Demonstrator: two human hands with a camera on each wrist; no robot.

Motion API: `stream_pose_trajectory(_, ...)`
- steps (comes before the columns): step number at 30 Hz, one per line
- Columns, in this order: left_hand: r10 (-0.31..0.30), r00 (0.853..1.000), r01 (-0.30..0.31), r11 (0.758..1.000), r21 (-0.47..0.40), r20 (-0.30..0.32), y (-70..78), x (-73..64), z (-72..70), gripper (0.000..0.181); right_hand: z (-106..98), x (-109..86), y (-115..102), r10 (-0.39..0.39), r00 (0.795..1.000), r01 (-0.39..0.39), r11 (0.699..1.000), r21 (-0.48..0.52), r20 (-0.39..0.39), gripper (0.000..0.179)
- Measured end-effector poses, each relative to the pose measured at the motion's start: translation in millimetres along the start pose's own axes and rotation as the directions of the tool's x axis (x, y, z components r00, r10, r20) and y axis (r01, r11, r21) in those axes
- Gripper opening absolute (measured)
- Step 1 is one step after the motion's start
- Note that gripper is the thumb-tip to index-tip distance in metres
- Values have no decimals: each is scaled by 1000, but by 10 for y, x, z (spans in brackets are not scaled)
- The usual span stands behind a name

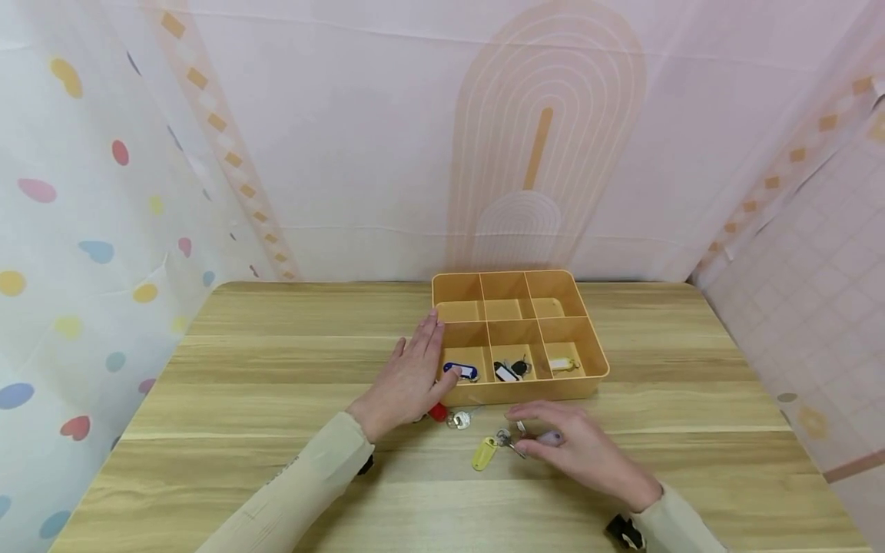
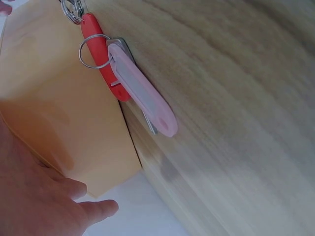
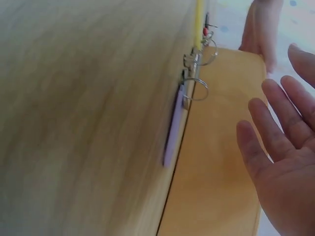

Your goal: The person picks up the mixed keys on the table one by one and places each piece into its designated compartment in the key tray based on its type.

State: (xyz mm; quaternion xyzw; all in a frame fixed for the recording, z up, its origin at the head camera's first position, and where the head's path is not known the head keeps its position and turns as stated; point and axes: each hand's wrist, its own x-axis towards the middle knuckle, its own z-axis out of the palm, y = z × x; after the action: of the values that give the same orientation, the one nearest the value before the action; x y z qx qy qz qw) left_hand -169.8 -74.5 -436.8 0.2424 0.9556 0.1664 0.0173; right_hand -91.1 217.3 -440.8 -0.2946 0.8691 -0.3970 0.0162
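My left hand (image 1: 406, 378) rests along the left wall of an orange divided box (image 1: 525, 392), fingers fairly straight and thumb over the front left corner. My right hand (image 1: 584, 449) hovers with spread, empty fingers above keys on the table. Below it lie a lilac key tag (image 3: 173, 128) and a yellow key tag (image 1: 485, 454), both with metal rings and keys. A red key tag (image 2: 101, 56) and a pink key tag (image 2: 142, 93) lie by the box's front, near my left wrist; in the head view, the left hand hides the pink one.
The box's front row holds a blue-tagged key (image 1: 461, 372), a black-tagged key (image 1: 507, 372) and a yellow-tagged key (image 1: 561, 364), one per compartment. The wooden table (image 1: 311, 346) ends at a patterned cloth backdrop (image 1: 359, 153).
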Motion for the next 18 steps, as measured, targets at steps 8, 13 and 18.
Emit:
stream_pose_trajectory(8, -3, 1000, 3, 1000, 15, 13, 4, -1, 1, 83, 65, 91, 60, 61, 988, -71, 995, 64, 143, 29)
stream_pose_trajectory(13, -4, 1000, 3, 1000, 16, 17, -3, -2, 1, 84, 115, 164, 77, 60, 981, -62, 998, 3, 182, 26)
stream_pose_trajectory(18, -3, 1000, 3, 1000, 14, 16, -2, 2, -2, 84, 145, 219, 107, 51, 978, -46, 999, -26, 203, 23)
